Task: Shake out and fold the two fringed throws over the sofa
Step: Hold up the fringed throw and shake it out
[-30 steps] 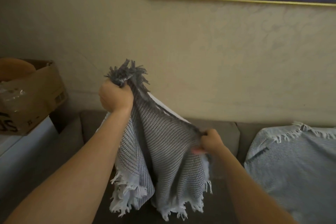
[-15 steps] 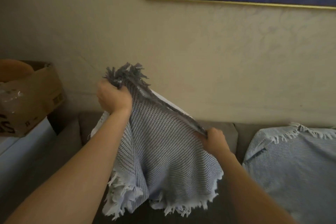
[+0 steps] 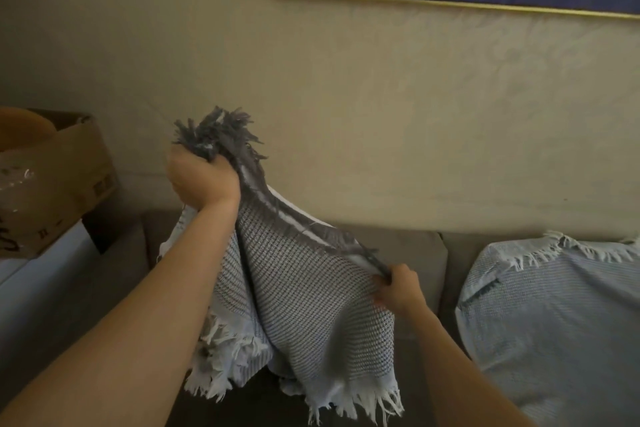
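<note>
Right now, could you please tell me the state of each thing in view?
Held throw: lifted, bunched, fringe hanging.
Left hand: fisted on its top edge.
Right hand: pinching the same edge, lower.
Second throw: draped on the sofa.
Cardboard box: open.

Only illegible, cut-off black print on the cardboard box, nothing readable.

two bare forearms reach in from the bottom of the head view, with no sleeve, watch, bracelet or ring to be seen on either. the left hand shows its back and a rounded row of knuckles above a bare wrist. the right hand looks smaller, its back and wrist likewise uncovered.
</note>
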The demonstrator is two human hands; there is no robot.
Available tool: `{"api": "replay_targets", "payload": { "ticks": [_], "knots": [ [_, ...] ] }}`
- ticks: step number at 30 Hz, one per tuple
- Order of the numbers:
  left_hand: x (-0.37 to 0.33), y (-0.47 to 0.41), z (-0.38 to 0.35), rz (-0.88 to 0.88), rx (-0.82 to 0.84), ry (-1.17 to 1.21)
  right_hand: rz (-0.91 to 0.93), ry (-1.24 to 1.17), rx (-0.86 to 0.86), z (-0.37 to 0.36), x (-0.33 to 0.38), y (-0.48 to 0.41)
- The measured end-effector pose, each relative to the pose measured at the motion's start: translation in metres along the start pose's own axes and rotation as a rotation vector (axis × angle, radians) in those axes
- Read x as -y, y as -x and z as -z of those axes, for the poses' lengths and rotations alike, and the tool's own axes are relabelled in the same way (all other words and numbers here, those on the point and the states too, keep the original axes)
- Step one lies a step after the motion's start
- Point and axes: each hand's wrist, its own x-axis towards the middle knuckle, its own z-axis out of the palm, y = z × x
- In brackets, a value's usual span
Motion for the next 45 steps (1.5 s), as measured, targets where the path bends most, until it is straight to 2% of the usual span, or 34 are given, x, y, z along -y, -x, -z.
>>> {"api": "replay_targets", "payload": {
  "ticks": [8,13,18,21,24,27,29,36,38,41,45],
  "knots": [
    [0.009,-0.001,-0.003,-0.011,-0.008,0.008,0.061,0.089,-0.108,-0.015,-0.014,0.0],
    [0.014,0.001,-0.005,0.008,0.026,0.025,-0.006,-0.014,-0.291,-0.011,-0.013,0.001],
    [0.027,0.01,-0.01,0.044,0.212,0.034,0.18,-0.256,-0.545,0.006,0.035,0.007],
    [0.048,0.017,-0.01,0.1,0.392,0.022,0.323,-0.356,-0.637,0.016,0.062,0.009],
    [0.065,0.025,-0.007,0.221,0.547,-0.045,0.47,-0.357,-0.729,0.017,0.081,0.005],
    [0.085,0.029,-0.007,0.319,0.594,-0.135,0.574,-0.353,-0.762,0.016,0.091,0.002],
    [0.095,0.028,-0.008,0.311,0.627,-0.176,0.581,-0.356,-0.766,0.016,0.09,-0.001],
    [0.096,0.038,-0.008,0.06,1.054,-0.326,0.592,-0.236,-0.712,0.011,0.091,0.002],
    [0.097,0.036,-0.008,-0.065,1.154,-0.362,0.52,-0.196,-0.687,0.019,0.089,0.001],
    [0.095,0.032,-0.009,-0.246,1.186,-0.355,0.255,-0.259,-0.613,0.035,0.091,-0.005],
    [0.103,0.02,-0.021,-0.462,1.047,-0.494,0.063,-0.199,-0.652,0.047,0.101,-0.018]
  ]
}}
